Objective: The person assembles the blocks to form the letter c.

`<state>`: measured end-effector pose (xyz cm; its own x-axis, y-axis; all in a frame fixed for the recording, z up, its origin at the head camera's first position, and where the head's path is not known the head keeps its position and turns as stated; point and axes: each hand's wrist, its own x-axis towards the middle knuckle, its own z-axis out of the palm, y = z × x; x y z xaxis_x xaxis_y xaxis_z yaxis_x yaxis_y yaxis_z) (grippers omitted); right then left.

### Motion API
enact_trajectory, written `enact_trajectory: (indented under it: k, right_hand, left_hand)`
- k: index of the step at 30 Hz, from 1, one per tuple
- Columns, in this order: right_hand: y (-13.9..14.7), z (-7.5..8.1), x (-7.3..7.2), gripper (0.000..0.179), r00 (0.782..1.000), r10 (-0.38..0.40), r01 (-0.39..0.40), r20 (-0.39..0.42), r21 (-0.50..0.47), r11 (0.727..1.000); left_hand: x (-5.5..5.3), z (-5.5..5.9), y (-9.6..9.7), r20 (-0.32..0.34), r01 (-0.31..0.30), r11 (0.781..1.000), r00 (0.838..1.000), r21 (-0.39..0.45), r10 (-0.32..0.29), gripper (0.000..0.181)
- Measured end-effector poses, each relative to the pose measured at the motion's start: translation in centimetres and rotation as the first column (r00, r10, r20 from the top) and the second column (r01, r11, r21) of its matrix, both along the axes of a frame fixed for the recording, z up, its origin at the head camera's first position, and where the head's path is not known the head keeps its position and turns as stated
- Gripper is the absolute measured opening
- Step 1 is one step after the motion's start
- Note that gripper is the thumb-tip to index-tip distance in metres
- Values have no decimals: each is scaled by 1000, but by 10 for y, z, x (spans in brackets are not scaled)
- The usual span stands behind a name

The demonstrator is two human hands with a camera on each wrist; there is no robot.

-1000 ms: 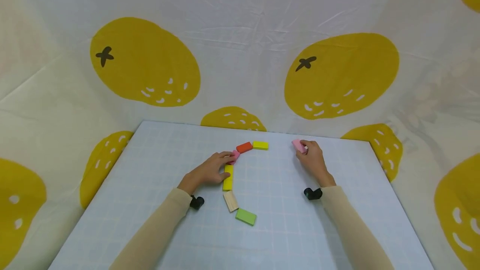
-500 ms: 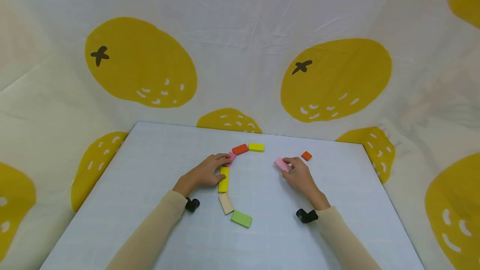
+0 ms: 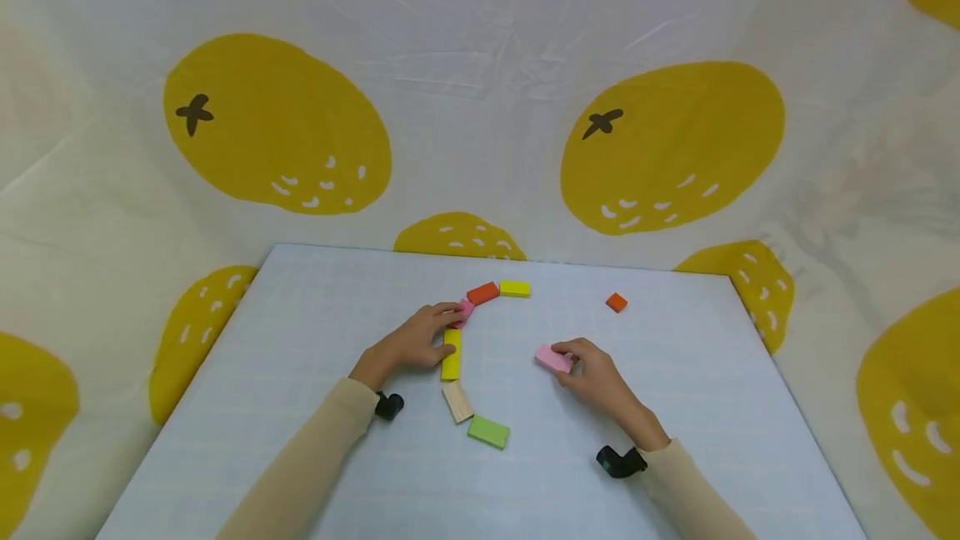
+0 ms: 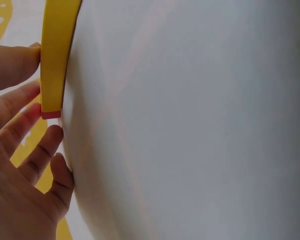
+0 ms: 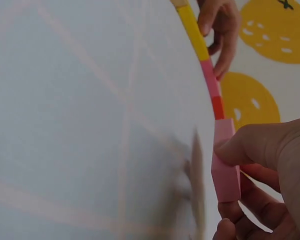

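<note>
In the head view, my left hand (image 3: 412,342) rests over a bent row of flat blocks. Its fingertips touch a deep-pink block (image 3: 467,310), partly covered by them, and the thumb lies against a yellow block (image 3: 451,367). The left wrist view shows that thumb (image 4: 12,65) at the yellow block's side, fingers loosely spread. My right hand (image 3: 600,377) pinches a light-pink block (image 3: 551,358) between thumb and fingers, to the right of the row. Up close in the right wrist view, the thumb presses the light-pink block's (image 5: 226,177) face, with fingers behind it.
A plain wooden block (image 3: 457,402) and a green block (image 3: 488,432) continue the row's near end. A red block (image 3: 483,293) and another yellow block (image 3: 515,289) form its far end. An orange block (image 3: 617,302) lies apart at the back right of the table (image 3: 337,290).
My right hand has carried the light-pink block leftward and toward me from the back right, uncovering the orange block. My left hand has stayed at the row.
</note>
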<state>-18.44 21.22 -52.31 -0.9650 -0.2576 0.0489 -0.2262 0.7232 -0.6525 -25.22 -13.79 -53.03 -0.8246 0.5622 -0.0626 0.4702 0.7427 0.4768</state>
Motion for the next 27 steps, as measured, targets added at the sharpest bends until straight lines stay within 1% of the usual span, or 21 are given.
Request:
enact_trajectory:
  k: [3,8,15,17,20,24,27]
  right_hand:
    - [1,-4,10,38,1000,-5,6,20,-15,1000]
    - [2,-9,28,35,1000,1,0,18,-50,999]
    - [-2,-9,48,36,999,28,-26,21,-70,997]
    - [-3,-9,52,36,998,53,-52,21,-68,996]
    - [-5,-9,57,36,994,112,-110,20,-62,992]
    - [-8,-9,66,37,982,185,-183,23,-68,981]
    - [-11,-11,72,37,975,219,-217,23,-72,974]
  left_hand:
    - [0,1,2,8,-3,1000,1000,-7,3,63]
    - [-1,1,5,1,-4,1000,1000,-19,4,62]
    - [-1,0,4,5,-5,1000,1000,-24,5,63]
    - [0,0,3,2,-4,1000,1000,-17,4,63]
    - [0,1,3,-1,-2,1000,1000,-5,2,62]
    - [0,2,3,0,0,1000,1000,10,0,62]
    - [0,2,3,0,3,1000,1000,14,-3,62]
